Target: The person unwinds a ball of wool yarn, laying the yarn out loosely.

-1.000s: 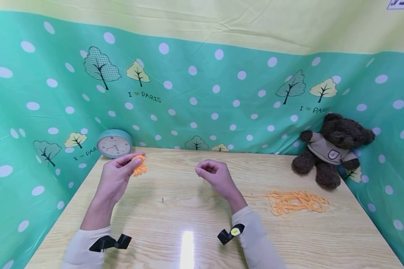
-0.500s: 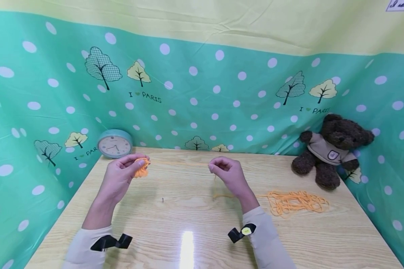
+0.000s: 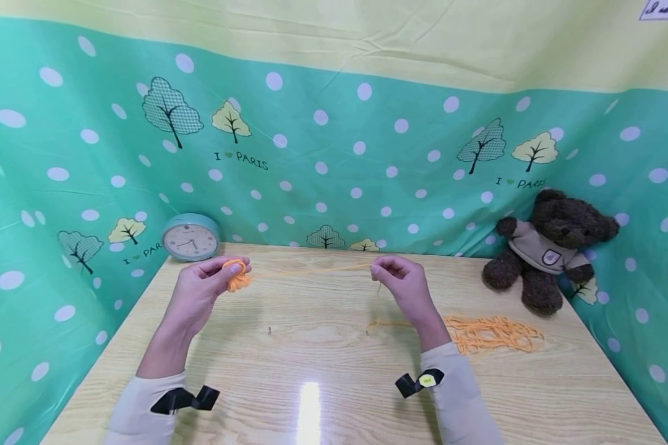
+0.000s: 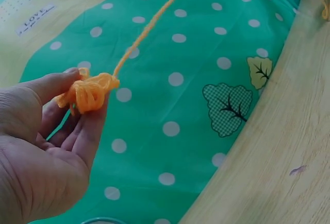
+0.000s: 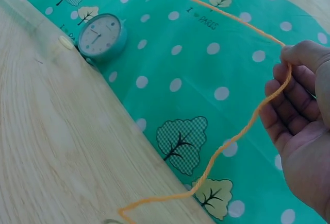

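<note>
A small looped bundle of orange yarn (image 4: 87, 94) is pinched between the thumb and fingers of my left hand (image 3: 192, 296), held above the table. From it a single yarn strand (image 3: 317, 270) stretches nearly straight across to my right hand (image 3: 406, 287), which pinches it between thumb and fingertips. In the right wrist view the strand (image 5: 227, 14) runs taut to the thumb tip, then hangs slack below it toward the tabletop. On the table at right lies a loose tangle of the same orange yarn (image 3: 498, 334), partly behind the right forearm.
A teal round clock (image 3: 190, 238) stands at the back left. A dark brown teddy bear (image 3: 551, 247) in a grey shirt sits at the back right. Polka-dot cloth (image 3: 334, 179) hangs behind the wooden table (image 3: 245, 383). A tiny dark speck (image 3: 269, 330) lies on the wood.
My right hand has moved right, away from the left one, and the strand between them has lengthened and straightened. The left hand has barely moved and keeps its hold on the yarn bundle.
</note>
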`<state>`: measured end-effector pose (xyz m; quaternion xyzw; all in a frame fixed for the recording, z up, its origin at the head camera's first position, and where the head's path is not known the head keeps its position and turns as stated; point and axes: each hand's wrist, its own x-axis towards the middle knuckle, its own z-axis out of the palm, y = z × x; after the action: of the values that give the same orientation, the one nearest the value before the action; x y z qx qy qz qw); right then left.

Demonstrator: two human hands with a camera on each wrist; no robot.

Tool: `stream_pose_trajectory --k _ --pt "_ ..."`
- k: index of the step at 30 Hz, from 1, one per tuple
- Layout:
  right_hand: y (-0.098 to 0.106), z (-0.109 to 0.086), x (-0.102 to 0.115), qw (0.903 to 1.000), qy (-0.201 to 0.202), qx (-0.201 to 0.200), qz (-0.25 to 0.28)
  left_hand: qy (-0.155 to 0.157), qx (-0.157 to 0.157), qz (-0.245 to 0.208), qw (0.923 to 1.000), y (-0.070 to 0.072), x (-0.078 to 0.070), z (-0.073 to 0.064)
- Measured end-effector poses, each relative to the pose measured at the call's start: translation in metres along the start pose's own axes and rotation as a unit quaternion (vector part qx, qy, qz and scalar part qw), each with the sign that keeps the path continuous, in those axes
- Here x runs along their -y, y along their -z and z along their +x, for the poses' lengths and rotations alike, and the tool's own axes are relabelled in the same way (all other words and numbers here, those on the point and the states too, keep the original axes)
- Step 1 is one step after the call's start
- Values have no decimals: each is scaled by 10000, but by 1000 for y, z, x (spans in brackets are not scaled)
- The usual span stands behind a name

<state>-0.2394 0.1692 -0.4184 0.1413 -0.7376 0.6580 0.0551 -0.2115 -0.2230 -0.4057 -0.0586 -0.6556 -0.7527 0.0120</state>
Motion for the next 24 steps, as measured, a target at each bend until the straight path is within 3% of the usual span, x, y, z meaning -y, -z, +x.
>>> stream_pose_trajectory --k 5,11,24 --pt "13 -3 0 9998 -17 -198 -59 108 -186 348 9992 -1 -2 -1" --pt "32 -6 -2 9990 7 -419 -140 226 -183 562 9980 -3 -3 -1" --pt "71 -16 -2 9949 -102 -967 -248 291 -243 147 9992 -5 -4 -1"
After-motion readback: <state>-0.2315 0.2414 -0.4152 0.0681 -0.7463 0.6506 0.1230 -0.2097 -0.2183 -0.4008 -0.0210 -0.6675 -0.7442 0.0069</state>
